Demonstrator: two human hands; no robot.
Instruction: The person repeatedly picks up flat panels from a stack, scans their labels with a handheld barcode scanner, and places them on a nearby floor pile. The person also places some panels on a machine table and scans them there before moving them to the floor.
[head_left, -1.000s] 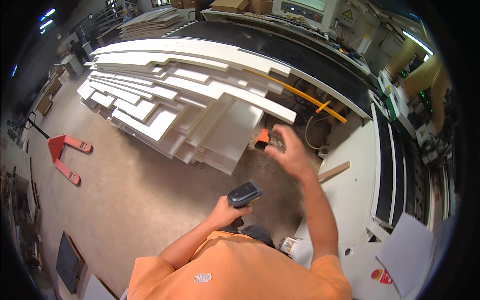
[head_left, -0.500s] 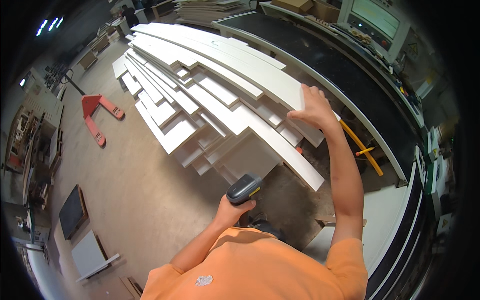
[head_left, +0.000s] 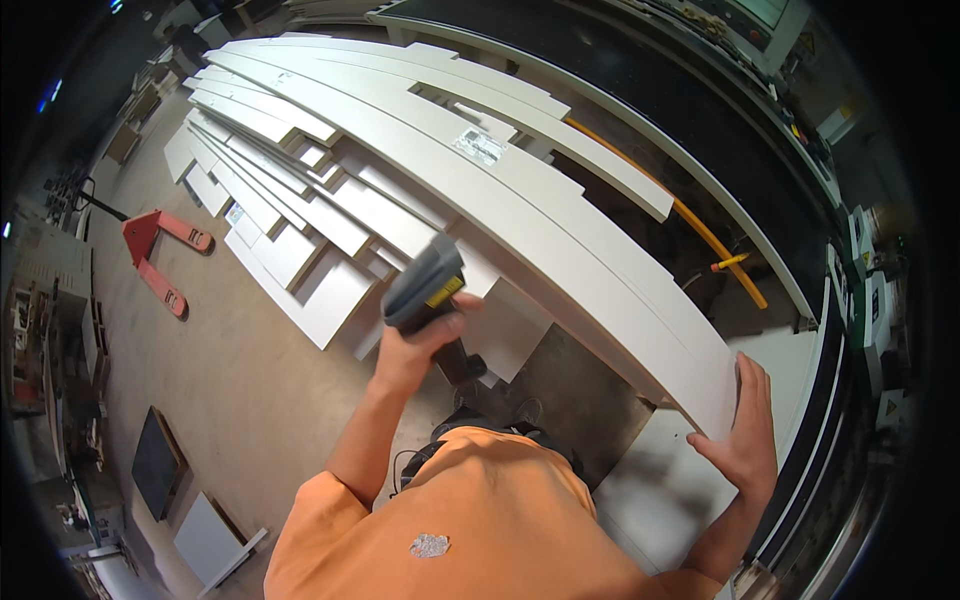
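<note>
A dark handheld barcode scanner with a yellow sticker is gripped in my left hand, held over the near side of the stack. My right hand grasps the near end of a long white board, thumb on one edge and fingers on the other. This board extends far back over the stack and reaches above a pale surface at the right. A label lies on the white boards farther back. Beneath and to the left are several more white boards of uneven length, their ends stepped.
A red pallet jack stands on the floor at left. Dark and white panels rest near the lower left. To the right runs a long black machine bed. Between it and the stack is an orange-yellow hose.
My right hand has pulled a long white board toward me and right, past the stack's near end. My left hand has raised the scanner and moved it left.
</note>
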